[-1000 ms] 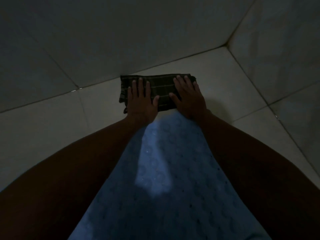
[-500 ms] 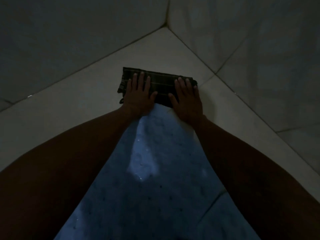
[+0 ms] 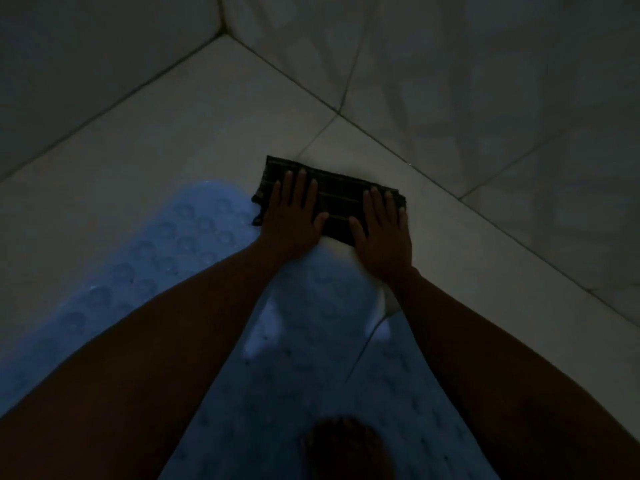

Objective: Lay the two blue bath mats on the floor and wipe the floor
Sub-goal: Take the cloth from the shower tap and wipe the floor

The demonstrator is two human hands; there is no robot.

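With both palms flat, fingers spread, left hand [image 3: 294, 216] and right hand [image 3: 382, 233] pressing the folded dark cloth [image 3: 337, 206] on floor tile [image 3: 156, 133] just beyond the blue bath mats [image 3: 194, 233], keep even pressure, pushing toward the wall corner.

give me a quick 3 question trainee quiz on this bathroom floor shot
1. True or false: both hands press flat on the dark folded cloth.
2. The cloth lies on: A) bare floor tile B) the wall C) a bucket.
3. What does the bare foot stand on?

Key:
1. True: left hand and right hand, fingers spread.
2. A, floor, beyond the mats' end.
3. A blue bath mat.
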